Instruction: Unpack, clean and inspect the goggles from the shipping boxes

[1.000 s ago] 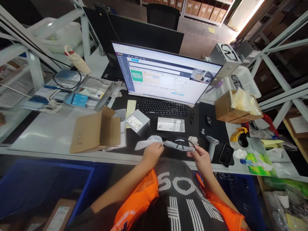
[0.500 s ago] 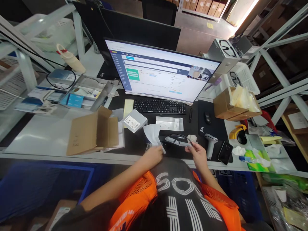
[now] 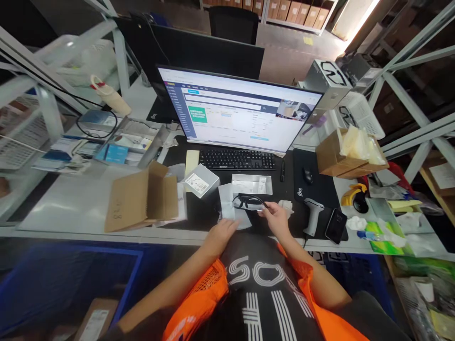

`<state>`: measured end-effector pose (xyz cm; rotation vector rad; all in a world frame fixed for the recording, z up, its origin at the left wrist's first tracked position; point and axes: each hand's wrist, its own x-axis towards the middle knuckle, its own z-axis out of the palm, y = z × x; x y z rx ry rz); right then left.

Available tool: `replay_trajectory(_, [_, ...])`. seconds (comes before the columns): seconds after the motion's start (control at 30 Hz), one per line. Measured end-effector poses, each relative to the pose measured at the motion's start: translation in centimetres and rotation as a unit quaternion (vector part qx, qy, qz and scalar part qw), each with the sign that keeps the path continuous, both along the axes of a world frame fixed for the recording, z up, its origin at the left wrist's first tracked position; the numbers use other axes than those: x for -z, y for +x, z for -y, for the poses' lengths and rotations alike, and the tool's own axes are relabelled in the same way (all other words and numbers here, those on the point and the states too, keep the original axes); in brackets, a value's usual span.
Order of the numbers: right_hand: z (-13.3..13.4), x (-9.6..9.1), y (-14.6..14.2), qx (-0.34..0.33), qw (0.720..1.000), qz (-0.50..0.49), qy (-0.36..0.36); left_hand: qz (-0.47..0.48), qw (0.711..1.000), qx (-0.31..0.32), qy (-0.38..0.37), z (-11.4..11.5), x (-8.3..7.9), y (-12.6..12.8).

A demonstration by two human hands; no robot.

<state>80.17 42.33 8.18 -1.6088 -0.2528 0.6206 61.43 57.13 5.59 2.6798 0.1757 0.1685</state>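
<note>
Your R hand has its fingers pinched on one arm of the dark glasses; the lenses sit just fwd-L of those fingertips. Your L hand has its fingertips at the near end of the white wrap, approx.; view's poor there, can't tell if they grip or just press. Open silver tray is fwd-L of your R fingers, scanner to their R.
</note>
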Motion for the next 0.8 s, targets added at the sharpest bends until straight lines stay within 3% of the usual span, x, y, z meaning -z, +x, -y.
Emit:
replay_trajectory(0.13, [0.2,0.1,0.0,-0.005,0.999,0.033,-0.025,0.039,0.992,-0.110,-0.047,-0.3,0.4,-0.8])
replay_trajectory(0.33, [1.1,0.4,0.3,0.013,0.999,0.030,-0.041,0.037,0.973,-0.195,-0.117,0.2,0.4,-0.9])
replay_trajectory(0.6, [1.9,1.1,0.9,0.044,0.999,-0.017,0.002,-0.002,0.959,-0.223,-0.175,0.6,-0.8,-0.2])
replay_trajectory(0.8, [4.6,-0.8,1.1,0.067,0.997,-0.044,0.014,-0.058,0.949,-0.231,-0.205,0.6,-1.2,1.8])
